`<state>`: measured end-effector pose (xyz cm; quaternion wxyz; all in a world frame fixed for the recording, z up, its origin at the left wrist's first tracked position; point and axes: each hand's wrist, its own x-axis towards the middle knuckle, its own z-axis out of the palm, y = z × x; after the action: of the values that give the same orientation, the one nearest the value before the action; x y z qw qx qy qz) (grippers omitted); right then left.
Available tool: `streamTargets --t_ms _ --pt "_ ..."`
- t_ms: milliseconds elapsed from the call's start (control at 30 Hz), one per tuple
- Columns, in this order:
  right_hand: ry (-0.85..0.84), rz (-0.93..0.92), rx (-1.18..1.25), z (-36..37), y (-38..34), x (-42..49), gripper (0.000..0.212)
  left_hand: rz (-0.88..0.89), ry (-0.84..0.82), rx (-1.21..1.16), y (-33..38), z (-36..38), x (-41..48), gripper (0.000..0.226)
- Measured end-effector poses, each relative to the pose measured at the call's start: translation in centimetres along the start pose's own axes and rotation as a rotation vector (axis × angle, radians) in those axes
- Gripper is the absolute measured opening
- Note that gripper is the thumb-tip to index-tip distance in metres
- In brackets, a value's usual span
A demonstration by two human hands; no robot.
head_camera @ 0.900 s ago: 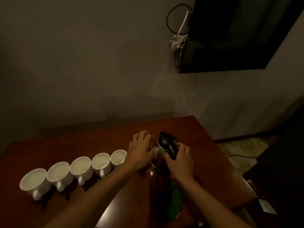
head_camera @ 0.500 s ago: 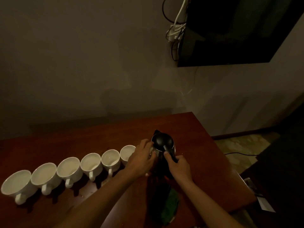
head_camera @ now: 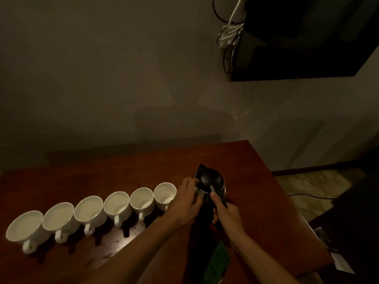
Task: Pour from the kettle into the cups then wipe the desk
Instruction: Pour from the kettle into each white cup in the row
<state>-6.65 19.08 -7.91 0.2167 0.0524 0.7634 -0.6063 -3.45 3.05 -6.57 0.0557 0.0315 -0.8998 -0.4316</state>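
A person stood over a dark reddish wooden worktop [head_camera: 266, 201] in a dimly lit room, both bare hands on a kettle [head_camera: 209, 179] with a black lid and a metal body near the worktop's right end. The right hand [head_camera: 225, 214] gripped the kettle's black handle, thumb laid along its top. The left hand [head_camera: 185, 199] held the kettle's left side, its fingers curled against the metal. Whether the kettle's base rested on the worktop could not be told, as the hands and shadow hid it. Six white cups [head_camera: 117, 203] stood upright in a close-set row running from the left hand out toward the worktop's left end, their handles turned toward the person. The end cup [head_camera: 165, 192] sat just beside the left hand. Small specks [head_camera: 114, 245] lay on the wood in front of the row. A green cloth [head_camera: 218, 261] lay crumpled near the worktop's front edge, between the two forearms. On the wall behind, a dark screen [head_camera: 307, 37] hung at upper right, with a tangle of cables [head_camera: 229, 35] at its left side.
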Motion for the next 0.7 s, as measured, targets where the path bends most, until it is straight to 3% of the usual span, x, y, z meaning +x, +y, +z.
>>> streamTargets --t_ms 300,700 --pt "0.114 -0.071 0.063 1.2 0.6 0.2 0.041 0.027 -0.005 -0.044 -0.9 0.0 -0.2 0.036" --pt "0.304 -0.214 0.073 1.4 1.5 1.5 0.046 0.035 -0.020 -0.127 -1.4 0.0 -0.1 0.041"
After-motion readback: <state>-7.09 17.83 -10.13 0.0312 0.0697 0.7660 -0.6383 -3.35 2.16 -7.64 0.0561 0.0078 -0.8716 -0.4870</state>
